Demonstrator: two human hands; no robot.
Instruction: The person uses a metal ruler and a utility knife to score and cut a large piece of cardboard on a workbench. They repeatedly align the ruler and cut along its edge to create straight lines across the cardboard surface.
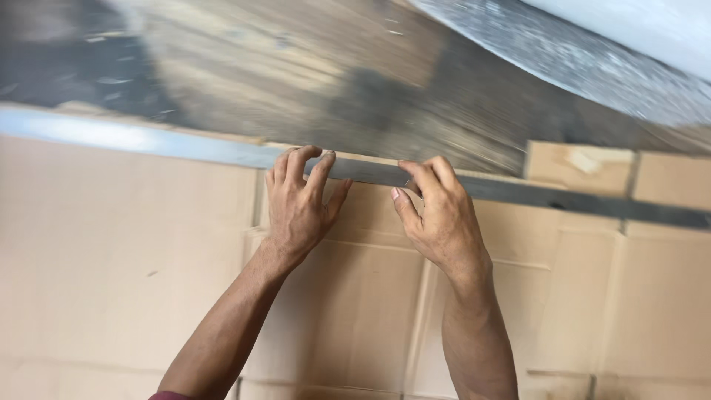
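1. Grey metal made up the long flat strip (370,172) that both hands gripped; it ran along the far edge of the flattened cardboard sheets (126,244), from the left side across to the right, slanting slightly downward to the right.
2. The left hand (298,207) was curled over the strip near its middle, fingers hooked across the top and thumb pressed against the near side, so it was closed on the metal rather than spread.
3. The right hand (437,218) sat just beside it, to the right, with the forefinger and thumb pinching the strip and the other fingers folded in; whether those touched the metal could not be told.
4. Judging by the paired grip, the step in hand looked like steadying or aligning the strip against the cardboard's far edge, with the work seemingly at an early or middle stage.
5. Any further shift would call for both hands to move evenly, as a long thin bar would likely pivot or flex if pushed from one end.
6. Beyond the strip lay a blurred, dark, streaked floor (311,67), and a pale rough slab (592,67) crossed the upper right corner.
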